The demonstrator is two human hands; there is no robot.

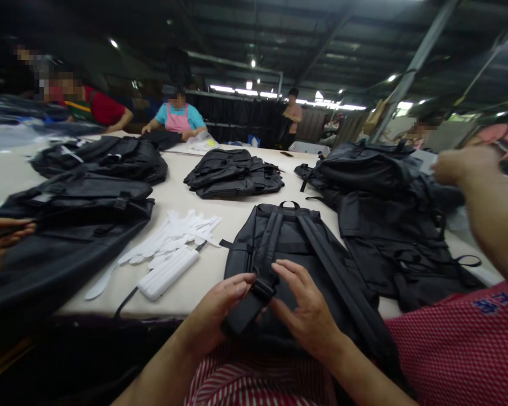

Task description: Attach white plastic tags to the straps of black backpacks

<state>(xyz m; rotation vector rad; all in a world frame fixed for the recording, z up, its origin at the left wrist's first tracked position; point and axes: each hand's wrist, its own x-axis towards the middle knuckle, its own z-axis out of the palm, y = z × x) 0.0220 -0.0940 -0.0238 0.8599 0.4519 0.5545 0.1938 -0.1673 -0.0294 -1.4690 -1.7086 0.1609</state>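
Note:
A black backpack point(322, 270) lies on the table edge in front of me, its shoulder straps facing up and its top loop pointing away. My left hand point(220, 301) grips a black strap buckle point(263, 288) at the lower end of the left shoulder strap point(267, 242), thumb and fingers closed at its left side. On the other side of the buckle, my right hand point(307, 310) has its thumb and fingers apart, with fingertips close to the strap. Whether those fingertips touch it I cannot tell. A wide black webbing piece point(241, 316) hangs below the buckle.
White strips point(182, 234) lie heaped beside a white power strip point(168, 272) with a cable. Black backpacks point(235, 173) are spread over the table point(211, 208), stacked at right. A co-worker's arm point(486, 197) is close at right; another person's hands point(4, 237) work at left.

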